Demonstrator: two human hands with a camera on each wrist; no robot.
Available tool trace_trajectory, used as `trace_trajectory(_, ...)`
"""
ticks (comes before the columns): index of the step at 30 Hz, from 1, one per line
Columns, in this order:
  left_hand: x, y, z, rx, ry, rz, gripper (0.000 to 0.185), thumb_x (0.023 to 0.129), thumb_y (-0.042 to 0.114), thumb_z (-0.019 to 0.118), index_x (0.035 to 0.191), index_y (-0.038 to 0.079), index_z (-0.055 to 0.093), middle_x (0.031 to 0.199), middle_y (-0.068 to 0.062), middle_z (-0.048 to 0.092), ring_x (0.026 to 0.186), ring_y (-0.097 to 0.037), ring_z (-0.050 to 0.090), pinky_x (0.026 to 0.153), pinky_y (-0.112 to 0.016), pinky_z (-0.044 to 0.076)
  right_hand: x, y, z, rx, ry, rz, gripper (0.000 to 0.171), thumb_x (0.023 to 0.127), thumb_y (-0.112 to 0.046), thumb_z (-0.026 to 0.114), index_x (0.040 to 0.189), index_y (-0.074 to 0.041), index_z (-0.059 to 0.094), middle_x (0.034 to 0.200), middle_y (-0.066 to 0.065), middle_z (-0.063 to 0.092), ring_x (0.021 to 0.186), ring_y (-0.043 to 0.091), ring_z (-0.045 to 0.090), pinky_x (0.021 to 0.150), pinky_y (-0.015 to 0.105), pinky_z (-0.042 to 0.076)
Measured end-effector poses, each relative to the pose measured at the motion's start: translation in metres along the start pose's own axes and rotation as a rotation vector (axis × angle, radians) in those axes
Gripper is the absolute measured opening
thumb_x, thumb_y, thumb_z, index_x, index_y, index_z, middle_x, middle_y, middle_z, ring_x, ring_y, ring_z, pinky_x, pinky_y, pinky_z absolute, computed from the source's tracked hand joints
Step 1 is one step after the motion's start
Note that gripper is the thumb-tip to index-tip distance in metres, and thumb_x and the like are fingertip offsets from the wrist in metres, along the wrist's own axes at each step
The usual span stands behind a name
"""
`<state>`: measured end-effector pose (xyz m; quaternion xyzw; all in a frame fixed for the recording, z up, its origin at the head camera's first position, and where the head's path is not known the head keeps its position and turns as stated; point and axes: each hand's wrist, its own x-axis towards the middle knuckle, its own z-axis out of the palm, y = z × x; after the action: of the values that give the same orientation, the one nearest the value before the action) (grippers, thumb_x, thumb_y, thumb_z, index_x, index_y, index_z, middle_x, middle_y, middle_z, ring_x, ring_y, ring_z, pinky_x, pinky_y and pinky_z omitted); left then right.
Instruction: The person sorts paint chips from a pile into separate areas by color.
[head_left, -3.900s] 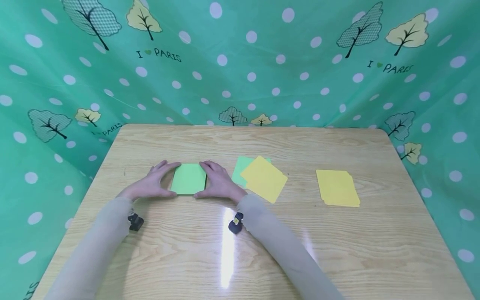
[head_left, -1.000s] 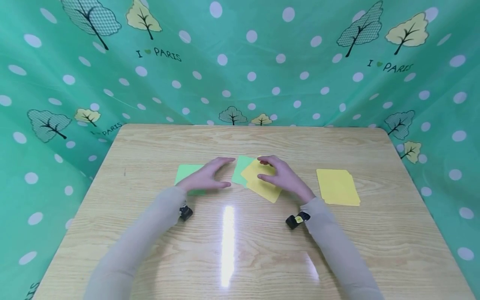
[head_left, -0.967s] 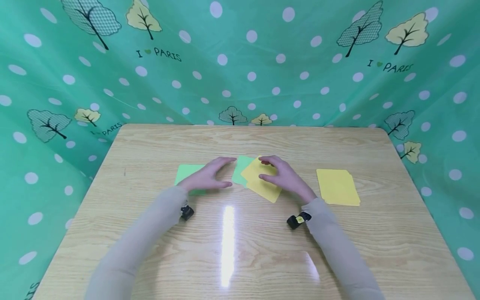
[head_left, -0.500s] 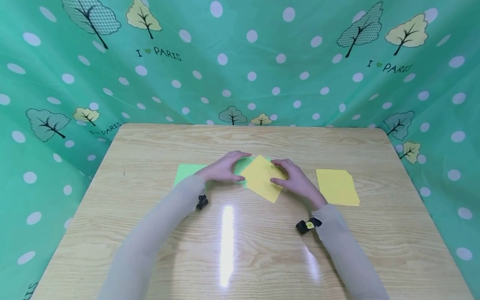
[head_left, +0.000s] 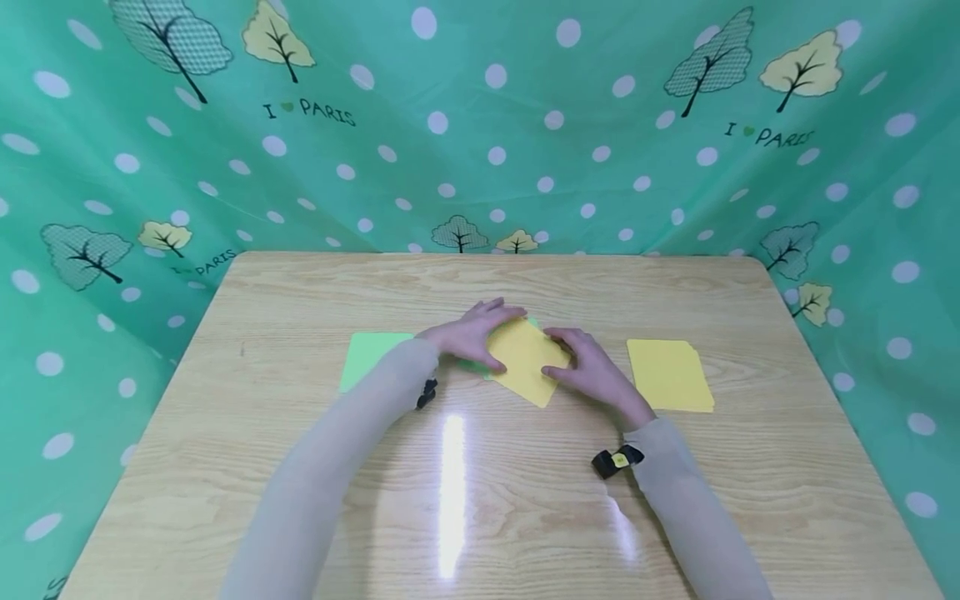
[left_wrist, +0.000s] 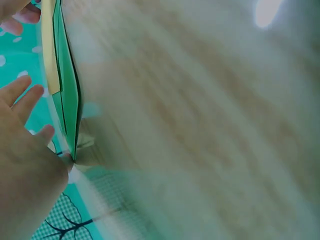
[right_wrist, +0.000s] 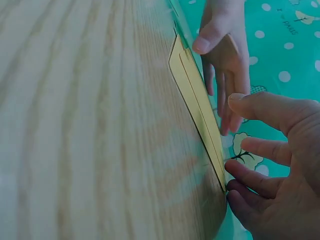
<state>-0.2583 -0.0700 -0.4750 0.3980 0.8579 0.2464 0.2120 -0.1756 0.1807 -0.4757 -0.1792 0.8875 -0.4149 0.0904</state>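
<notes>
At the desk's (head_left: 300,467) middle, left hand (head_left: 471,332) and right hand (head_left: 592,368), fingers loosely extended, flank thin, light, slippery yellow cards (head_left: 525,360); the edges look the best place to grip.

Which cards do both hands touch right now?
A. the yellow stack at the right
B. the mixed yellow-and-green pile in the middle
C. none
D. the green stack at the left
B: the left hand and right hand flank the middle pile, its yellow card lying over green ones.

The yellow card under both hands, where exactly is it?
In the head view, the yellow card lies mid-table between the left hand and right hand, atop a green card.
</notes>
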Motion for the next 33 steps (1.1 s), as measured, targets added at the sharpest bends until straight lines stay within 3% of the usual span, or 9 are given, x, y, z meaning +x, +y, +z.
trace_trajectory(4, -0.001, 0.0, 0.0, 0.077, -0.039, -0.01, 0.104, 0.071, 0.038, 0.082, 0.153, 0.011, 0.024, 0.157, -0.008, 0.023, 0.145, -0.03, 0.005, 0.116, -0.043, -0.004, -0.001, 0.001, 0.001, -0.014, -0.01, -0.002, 0.065, 0.087, -0.02, 0.073, 0.141, 0.0, 0.043, 0.137, 0.021, 0.046, 0.122, 0.034, 0.044, 0.102, 0.049, 0.038)
trace_trajectory(8, -0.004, 0.001, -0.001, 0.107, -0.025, 0.014, 0.102, 0.071, 0.039, 0.082, 0.151, 0.007, 0.027, 0.155, -0.013, 0.025, 0.143, -0.031, 0.014, 0.116, -0.045, -0.002, -0.001, 0.0, 0.002, -0.036, -0.02, 0.003, 0.07, 0.085, -0.021, 0.074, 0.142, 0.002, 0.041, 0.137, 0.022, 0.045, 0.121, 0.035, 0.042, 0.102, 0.05, 0.037)
trace_trajectory(15, -0.005, 0.005, 0.004, 0.149, 0.023, -0.027, 0.101, 0.07, 0.047, 0.082, 0.149, 0.006, 0.033, 0.148, -0.015, 0.029, 0.135, -0.03, 0.026, 0.115, -0.043, 0.018, 0.005, -0.003, 0.008, -0.09, -0.056, 0.054, 0.094, 0.078, -0.033, 0.08, 0.149, 0.001, 0.029, 0.144, 0.025, 0.031, 0.129, 0.039, 0.028, 0.103, 0.056, 0.034)
trace_trajectory(21, -0.007, 0.009, 0.01, 0.154, 0.037, -0.056, 0.106, 0.069, 0.052, 0.082, 0.148, 0.002, 0.031, 0.143, -0.018, 0.028, 0.13, -0.031, 0.028, 0.112, -0.042, 0.024, 0.009, -0.002, 0.012, -0.171, -0.077, 0.063, 0.108, 0.07, -0.038, 0.086, 0.15, 0.001, 0.025, 0.146, 0.025, 0.022, 0.132, 0.04, 0.02, 0.105, 0.057, 0.028)
trace_trajectory(28, -0.017, 0.005, 0.008, 0.102, 0.0, -0.06, 0.113, 0.065, 0.047, 0.087, 0.149, 0.001, 0.026, 0.144, -0.019, 0.025, 0.131, -0.031, 0.024, 0.112, -0.044, 0.026, 0.013, 0.0, 0.011, -0.222, -0.071, 0.049, 0.102, 0.066, -0.037, 0.087, 0.145, -0.001, 0.034, 0.141, 0.025, 0.027, 0.128, 0.04, 0.023, 0.103, 0.057, 0.028)
trace_trajectory(33, -0.021, -0.001, 0.009, 0.063, 0.023, -0.048, 0.108, 0.066, 0.042, 0.087, 0.146, 0.0, 0.028, 0.142, -0.018, 0.026, 0.128, -0.029, 0.027, 0.109, -0.043, 0.029, 0.014, 0.003, 0.011, -0.214, -0.08, 0.03, 0.102, 0.065, -0.037, 0.088, 0.144, -0.002, 0.034, 0.14, 0.025, 0.027, 0.127, 0.04, 0.023, 0.103, 0.056, 0.027)
